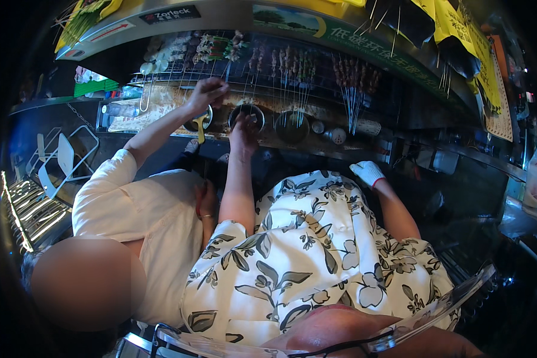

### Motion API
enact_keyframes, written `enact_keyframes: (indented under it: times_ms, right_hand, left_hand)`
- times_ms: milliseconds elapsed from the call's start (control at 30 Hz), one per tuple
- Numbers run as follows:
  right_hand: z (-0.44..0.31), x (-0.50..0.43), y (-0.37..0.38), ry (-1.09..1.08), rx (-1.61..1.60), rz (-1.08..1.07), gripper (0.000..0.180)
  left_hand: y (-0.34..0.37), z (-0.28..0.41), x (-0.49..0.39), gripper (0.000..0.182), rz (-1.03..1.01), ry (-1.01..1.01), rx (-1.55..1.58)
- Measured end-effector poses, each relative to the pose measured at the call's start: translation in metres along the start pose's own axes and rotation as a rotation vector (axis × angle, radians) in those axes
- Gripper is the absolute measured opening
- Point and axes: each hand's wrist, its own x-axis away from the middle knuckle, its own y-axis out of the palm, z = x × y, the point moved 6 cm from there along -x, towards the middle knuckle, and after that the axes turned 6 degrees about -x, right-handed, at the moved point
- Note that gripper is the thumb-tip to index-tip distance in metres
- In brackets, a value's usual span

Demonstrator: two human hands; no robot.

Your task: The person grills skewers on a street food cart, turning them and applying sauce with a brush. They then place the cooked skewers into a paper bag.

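Note:
My bare left hand (244, 132) is over a round metal bowl (260, 117) at the grill's near ledge, its fingers bent; whether they hold anything I cannot tell. Thin skewers run from the grill towards this bowl. My right hand (368, 173), in a white knit glove with a red cuff, hangs low beyond my floral shirt, away from the food; its fingers are partly hidden. Meat skewers (358, 78) lie in a fan on the grill, beside more skewers with green pieces (306, 67). A yellow-handled brush (201, 127) rests in another bowl, left of my left hand.
At my left a co-worker in a pale shirt reaches a hand (209, 95) over the grill's edge. Shaker jars (337, 135) and a dark round bowl (291, 126) stand on the ledge. A plastic bottle (121, 110) lies at its left end. Folding chairs (66, 154) stand far left.

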Motion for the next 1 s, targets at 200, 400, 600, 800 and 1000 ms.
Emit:
enact_keyframes:
  times_ms: [200,400,600,800,1000]
  right_hand:
    - [0.019,0.004,0.007,0.075,-0.054,-0.03,0.045]
    - [0.027,0.008,0.007,0.125,-0.123,0.003,0.039]
    - [0.03,0.008,0.011,0.122,-0.114,-0.025,0.043]
    - [0.03,0.009,0.011,0.129,-0.127,-0.035,0.042]
    - [0.022,0.017,0.007,0.114,-0.099,-0.045,0.042]
  left_hand:
    - [-0.008,0.024,0.072,0.021,0.047,-0.168,-0.168]
    - [0.104,-0.06,0.035,0.034,0.677,-0.426,0.315]
    - [0.105,-0.083,0.023,0.013,0.828,-0.133,0.619]
    - [0.117,-0.078,0.021,0.009,0.917,-0.043,0.538]
    - [0.111,-0.051,0.036,0.013,1.013,-0.037,0.327]
